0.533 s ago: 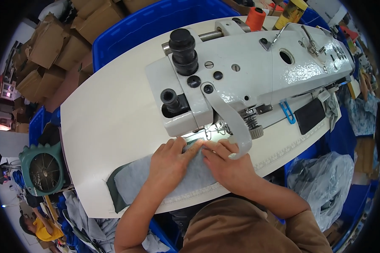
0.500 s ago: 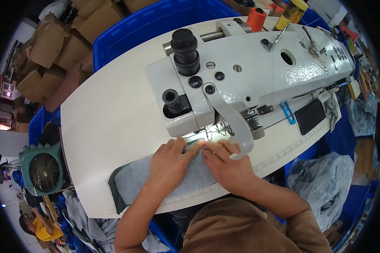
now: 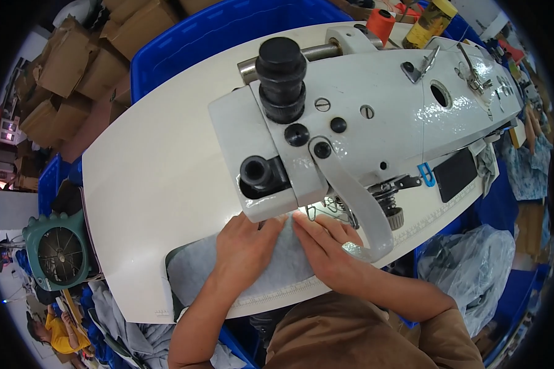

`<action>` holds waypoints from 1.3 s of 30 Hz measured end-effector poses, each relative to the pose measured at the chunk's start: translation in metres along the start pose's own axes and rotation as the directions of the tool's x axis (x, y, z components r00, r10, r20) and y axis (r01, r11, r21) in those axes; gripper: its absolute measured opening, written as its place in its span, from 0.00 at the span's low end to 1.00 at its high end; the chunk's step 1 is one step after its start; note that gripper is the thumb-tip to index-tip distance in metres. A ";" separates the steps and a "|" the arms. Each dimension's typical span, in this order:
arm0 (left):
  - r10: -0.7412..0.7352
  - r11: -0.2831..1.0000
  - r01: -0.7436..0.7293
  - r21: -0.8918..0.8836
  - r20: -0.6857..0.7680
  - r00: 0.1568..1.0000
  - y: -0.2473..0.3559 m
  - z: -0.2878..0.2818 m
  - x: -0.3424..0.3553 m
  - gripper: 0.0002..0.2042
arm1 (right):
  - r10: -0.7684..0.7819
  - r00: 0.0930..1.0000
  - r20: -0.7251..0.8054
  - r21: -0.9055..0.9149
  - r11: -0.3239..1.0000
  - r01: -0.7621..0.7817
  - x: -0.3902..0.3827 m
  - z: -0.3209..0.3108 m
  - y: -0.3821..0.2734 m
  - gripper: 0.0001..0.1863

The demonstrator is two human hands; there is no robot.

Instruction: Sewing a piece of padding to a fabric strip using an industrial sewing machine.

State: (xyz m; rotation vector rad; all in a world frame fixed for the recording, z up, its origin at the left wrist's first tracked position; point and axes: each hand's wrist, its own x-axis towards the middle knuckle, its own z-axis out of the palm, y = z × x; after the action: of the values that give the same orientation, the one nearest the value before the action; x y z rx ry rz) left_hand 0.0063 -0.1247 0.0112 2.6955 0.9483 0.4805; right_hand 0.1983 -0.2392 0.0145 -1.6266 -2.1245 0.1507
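A grey fabric panel (image 3: 197,267) with a dark green edge lies on the white sewing table, its far edge under the head of a white sewing machine (image 3: 363,86). My left hand (image 3: 247,243) presses on the panel with bent fingers, gripping its far edge left of the lit needle area. Close beside it, my right hand (image 3: 326,249) has its fingers together on the same edge, beneath the machine's pale curved lever (image 3: 357,209). The machine head hides the needle and some of my fingertips.
A ruler strip (image 3: 277,290) runs along the table's near edge. Behind the table stands a blue bin (image 3: 184,46); a green fan (image 3: 60,252) is at left. An orange thread cone (image 3: 380,26) and a yellow-capped bottle (image 3: 429,24) stand at the back right.
The machine head looks larger and lower in the view. The panel's left end has shifted slightly right, showing less green edge. Both hands stay on the fabric, their fingertips more covered by the machine.
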 end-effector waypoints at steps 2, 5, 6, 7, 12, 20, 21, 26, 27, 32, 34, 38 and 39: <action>-0.004 1.000 0.004 -0.020 0.004 1.000 0.001 -0.001 -0.001 0.16 | 0.000 1.000 -0.023 -0.011 1.000 -0.001 -0.001 0.003 0.000 0.24; -0.018 0.999 0.019 -0.043 0.034 0.999 0.003 -0.003 -0.002 0.16 | 0.028 0.999 -0.038 -0.012 1.000 -0.029 -0.002 0.006 -0.001 0.23; -0.028 0.999 0.030 -0.045 0.059 0.998 0.003 -0.003 -0.003 0.16 | 0.055 0.998 -0.029 -0.002 0.998 -0.055 -0.001 0.007 -0.002 0.23; -0.029 0.998 0.032 -0.045 0.059 0.998 0.003 -0.004 -0.002 0.16 | 0.054 0.998 -0.028 -0.002 0.999 -0.055 0.000 0.005 -0.002 0.23; -0.050 0.990 0.047 -0.133 -0.016 0.999 0.008 -0.010 0.002 0.16 | 0.131 0.989 -0.074 0.129 0.984 -0.120 0.000 0.010 -0.003 0.24; -0.023 0.997 0.027 -0.069 0.057 0.998 0.001 -0.002 -0.004 0.13 | 0.078 0.989 -0.123 0.170 0.984 -0.056 0.006 0.011 0.002 0.25; -0.030 0.993 0.033 -0.116 0.028 0.999 0.001 -0.002 -0.004 0.13 | 0.091 0.991 -0.101 0.188 0.980 -0.071 0.006 0.010 0.001 0.24; 0.003 0.997 -0.002 -0.075 0.015 1.000 0.003 -0.003 -0.004 0.12 | 0.051 0.997 -0.052 0.087 0.995 -0.047 0.003 0.006 0.003 0.25; 0.017 0.998 -0.017 -0.061 0.005 1.000 0.003 -0.003 -0.004 0.12 | 0.006 0.999 -0.039 0.044 0.999 -0.005 0.003 0.005 0.003 0.26; 0.041 0.997 -0.039 -0.060 0.034 0.999 0.000 -0.004 -0.005 0.11 | 0.035 0.999 0.021 0.014 0.999 -0.035 0.002 0.004 0.000 0.28; 0.036 0.997 -0.034 -0.068 0.036 0.999 0.000 -0.004 -0.005 0.11 | 0.047 0.998 0.037 0.018 0.999 -0.047 0.002 0.004 0.000 0.28; 0.044 0.997 -0.043 -0.066 0.004 0.999 0.001 -0.004 -0.002 0.10 | 0.017 1.000 0.007 -0.008 1.000 -0.017 0.001 0.006 0.001 0.28; 0.047 0.998 -0.047 -0.051 0.005 0.999 0.001 -0.005 -0.002 0.10 | 0.003 1.000 -0.015 -0.017 1.000 -0.003 0.001 0.007 0.001 0.28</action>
State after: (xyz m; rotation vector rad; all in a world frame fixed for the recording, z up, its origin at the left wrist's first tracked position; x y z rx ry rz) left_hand 0.0040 -0.1264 0.0154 2.6772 0.8611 0.4980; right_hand 0.1965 -0.2368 0.0081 -1.6356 -2.1177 0.1210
